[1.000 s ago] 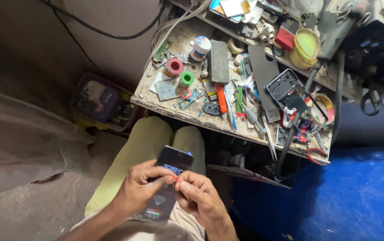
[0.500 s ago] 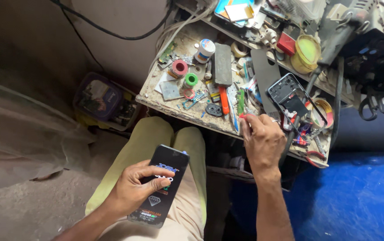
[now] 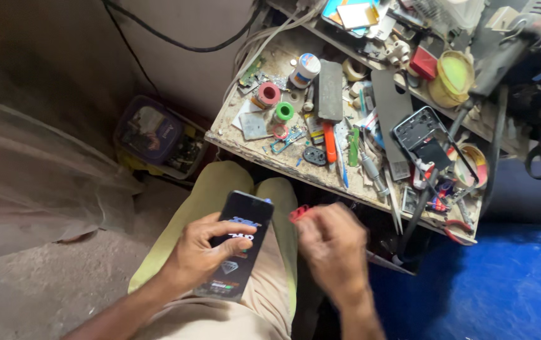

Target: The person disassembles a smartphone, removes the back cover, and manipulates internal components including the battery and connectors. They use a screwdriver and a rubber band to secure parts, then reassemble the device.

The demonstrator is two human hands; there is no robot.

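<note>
Free room lay over the lap, between the dark lit smartphone (image 3: 236, 244) and the front edge of the scarred, cluttered wooden bench (image 3: 245, 146); the blurred right hand (image 3: 332, 247), its grip closed on a small red tool (image 3: 298, 213), occupied part of it. The bench top offered almost no bare passage: a grey rectangular block (image 3: 330, 90), an orange-handled tool (image 3: 329, 142) and an opened black phone frame (image 3: 426, 136) stood close together. Black cables (image 3: 176, 43) crossed the wall behind. The blue floor (image 3: 497, 283) at right lay unobstructed.
</note>
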